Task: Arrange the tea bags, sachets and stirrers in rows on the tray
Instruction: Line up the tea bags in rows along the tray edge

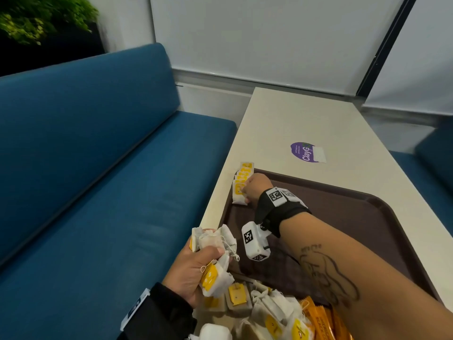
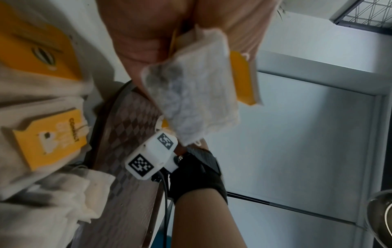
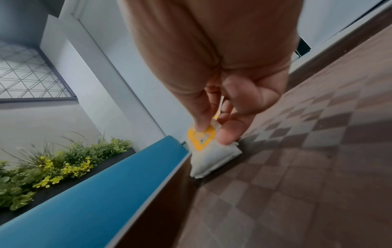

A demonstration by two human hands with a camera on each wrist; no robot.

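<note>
behind, blue bench point(image 1: 98, 168) flanks cream table point(image 1: 294, 123).

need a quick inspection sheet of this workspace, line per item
surface: brown checkered tray on a cream table
job's things: short row of tea bags at the tray's far left corner; loose pile of tea bags and orange sachets at the near edge; stirrers not seen
clutter: purple sticker on the table
grippers: left hand grips a bunch of tea bags; right hand pinches the nearest bag of the row by its yellow tag
cables: black cable from the right wrist camera
surroundings: blue bench, plants, pale wall panels
</note>
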